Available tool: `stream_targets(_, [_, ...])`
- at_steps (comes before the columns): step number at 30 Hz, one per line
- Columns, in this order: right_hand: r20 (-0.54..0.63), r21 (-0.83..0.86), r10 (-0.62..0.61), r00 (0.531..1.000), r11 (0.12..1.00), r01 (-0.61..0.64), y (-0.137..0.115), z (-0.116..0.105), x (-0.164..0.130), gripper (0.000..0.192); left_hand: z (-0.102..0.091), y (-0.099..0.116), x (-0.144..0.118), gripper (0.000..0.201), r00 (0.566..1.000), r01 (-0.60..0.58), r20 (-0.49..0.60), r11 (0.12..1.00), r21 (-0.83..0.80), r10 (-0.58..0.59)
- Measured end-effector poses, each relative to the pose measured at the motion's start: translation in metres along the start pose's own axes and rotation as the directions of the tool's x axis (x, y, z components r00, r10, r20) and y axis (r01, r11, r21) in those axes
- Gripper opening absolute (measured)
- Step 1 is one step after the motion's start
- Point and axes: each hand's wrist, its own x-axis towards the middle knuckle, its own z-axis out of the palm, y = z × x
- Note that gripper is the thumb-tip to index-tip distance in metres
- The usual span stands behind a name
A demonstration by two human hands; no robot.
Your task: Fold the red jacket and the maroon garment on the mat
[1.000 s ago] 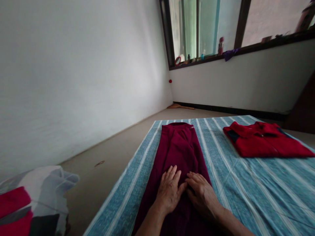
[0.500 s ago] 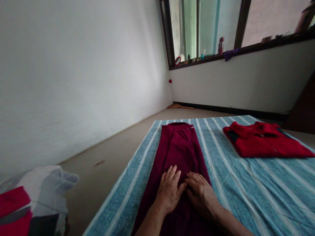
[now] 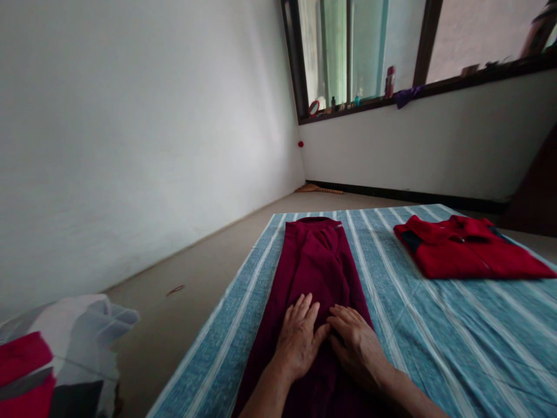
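A long, narrow maroon garment [image 3: 315, 264] lies lengthwise on the bed, with a band-like opening and a small light mark at its far end. Its near end runs out of the picture beneath my forearms. My left hand [image 3: 298, 337] rests palm down on the cloth, fingers stretched forward. Beside it, my right hand [image 3: 354, 339] also lies on the garment, its fingers extended and slightly bent. The tip of my left thumb is close to or touching the right hand. Neither hand grips the fabric. Slight creases show in the cloth ahead of the hands.
A folded red jacket [image 3: 470, 249] with dark shoulder patches lies on the blue striped bedsheet [image 3: 402, 293] at right. White and red cloths [image 3: 80, 342] are piled at lower left. A white wall [image 3: 143, 133] stands left; bottles and a mirror [image 3: 314, 108] line the windowsill.
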Motion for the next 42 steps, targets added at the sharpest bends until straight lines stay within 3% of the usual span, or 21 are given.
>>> stream_targets(19, [-0.015,-0.002,-0.013,1.000,1.000,0.012,0.0031,0.0029,-0.0004,0.029,-0.0077,0.0057,0.0000,0.062,0.999,0.017,0.028,1.000,0.002,-0.018])
stream_targets(42, [-0.008,0.000,0.007,1.000,1.000,-0.007,0.0021,0.0032,-0.0001,0.032,-0.0027,0.0012,0.0010,0.057,1.000,-0.003,-0.002,1.000,0.017,0.003])
